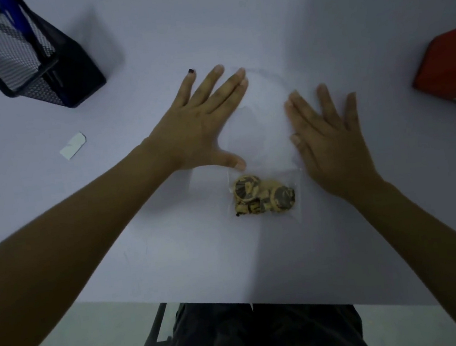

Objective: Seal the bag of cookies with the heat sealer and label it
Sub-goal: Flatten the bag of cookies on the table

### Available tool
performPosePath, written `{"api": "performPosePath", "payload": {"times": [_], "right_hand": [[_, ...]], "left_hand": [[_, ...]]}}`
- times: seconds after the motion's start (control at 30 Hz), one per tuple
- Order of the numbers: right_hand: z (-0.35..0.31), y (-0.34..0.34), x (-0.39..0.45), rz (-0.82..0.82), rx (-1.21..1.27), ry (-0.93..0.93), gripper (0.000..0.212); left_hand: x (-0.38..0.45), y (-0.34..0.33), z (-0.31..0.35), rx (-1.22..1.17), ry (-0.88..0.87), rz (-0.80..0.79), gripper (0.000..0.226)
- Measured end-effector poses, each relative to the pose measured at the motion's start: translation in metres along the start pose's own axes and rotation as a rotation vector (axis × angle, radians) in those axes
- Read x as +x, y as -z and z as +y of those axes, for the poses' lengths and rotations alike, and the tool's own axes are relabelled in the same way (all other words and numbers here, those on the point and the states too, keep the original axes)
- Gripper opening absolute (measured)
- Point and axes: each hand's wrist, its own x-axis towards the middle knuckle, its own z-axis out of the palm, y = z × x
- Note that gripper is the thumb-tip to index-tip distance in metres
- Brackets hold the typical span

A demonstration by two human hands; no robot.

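Head view: white bench (173, 250), dim light.
Bag (260, 146): clear, flat at centre; cookies (263, 195) at its 6 o'clock end.
Left hand (198, 125): grip open, flat, seemingly pressing bag's 9 o'clock edge.
Right hand (328, 144): grip open, flat at 3 o'clock.

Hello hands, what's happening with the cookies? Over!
Left hand and right hand open, flat beside clear plastic cookie bag. Bag flat on white table. Nothing in the way.

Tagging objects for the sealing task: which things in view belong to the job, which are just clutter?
Job:
- clear bag, flat on the table
- cookies at its near end
- left hand and right hand, open, at its sides
- white label slip
- red-orange device, possibly the sealer

Lying about:
- black mesh holder
- blue pen
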Motion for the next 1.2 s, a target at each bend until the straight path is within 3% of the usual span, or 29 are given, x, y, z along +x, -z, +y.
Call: {"api": "performPosePath", "payload": {"times": [0.1, 0.2, 0.3, 0.43, 0.63, 0.97, 1.2], "right_hand": [[-0.015, -0.002, 0.001, 0.014, 0.105, -0.066, 0.059], [-0.022, -0.006, 0.002, 0.011, 0.059, -0.081, 0.073], [-0.021, -0.007, 0.001, -0.002, 0.028, -0.074, 0.077], [-0.015, -0.005, -0.001, -0.017, 0.021, -0.062, 0.079], [-0.005, 0.003, -0.002, -0.106, 0.004, -0.015, 0.09], [-0.005, 0.016, -0.003, -0.213, 0.01, -0.01, 0.102], [-0.001, 0.043, 0.03, -0.322, -0.045, -0.104, 0.144]], "left_hand": [[-0.003, 0.003, 0.003, -0.08, 0.02, 0.032, 0.105], [-0.004, 0.006, 0.017, -0.141, 0.067, 0.218, 0.067], [0.004, -0.001, 0.032, -0.056, -0.009, 0.257, 0.056], [0.006, -0.007, 0.019, 0.044, -0.096, 0.178, 0.066], [0.002, -0.005, 0.002, 0.1, -0.165, 0.045, 0.107], [0.001, -0.004, 0.003, 0.085, -0.165, 0.045, 0.11], [0.003, 0.003, 0.005, 0.066, -0.137, -0.037, 0.112]]}}
